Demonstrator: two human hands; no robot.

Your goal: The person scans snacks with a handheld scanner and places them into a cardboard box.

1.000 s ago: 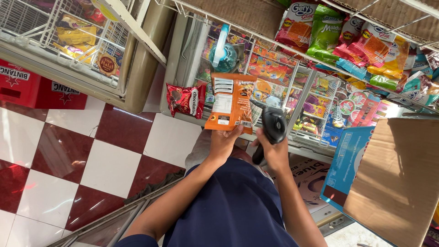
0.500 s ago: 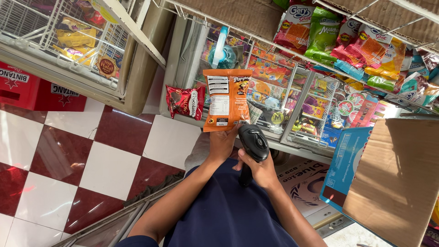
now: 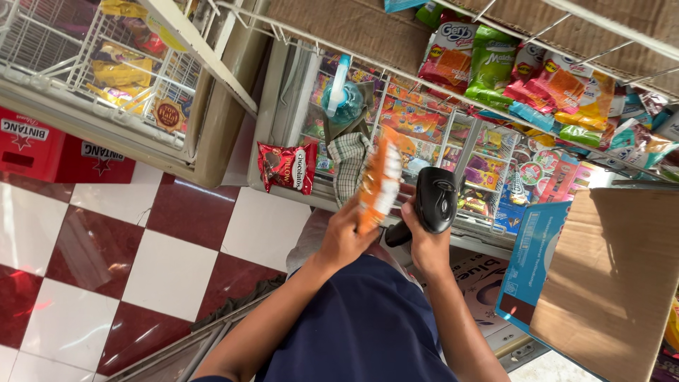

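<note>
Head view looks down at your two bare arms, reaching out over your dark blue shirt [image 3: 361, 325]. Your left hand [image 3: 344, 237] is closed around the bottom of a thin orange and white snack bag [image 3: 379, 180]. The bag stands up tall and is turned so you see mostly its edge. Your right hand [image 3: 423, 244] is wrapped tight around the handle of a black plastic hand scanner [image 3: 433, 204]. The scanner head sits just beside the orange bag, a little to its right, and they look close but not touching

Past your hands is a white wire rack [image 3: 453, 134] full of bright snack packs. A small red shiny bag [image 3: 287, 167] hangs on the left part of the rack, near the orange bag. A blue round bottle with a white spray top [image 3: 342, 95] and a checked cloth [image 3: 349, 163] hang just above your left hand. More red and green bags [image 3: 488, 64] hang higher up

On the right is a brown cardboard box flap [image 3: 608, 276] with a blue box [image 3: 534, 258] beside it. The floor has dark red and white square tiles [image 3: 106, 262]. Red plastic crates [image 3: 49, 145] stand at the far left under a white wire basket [image 3: 106, 64]
</note>
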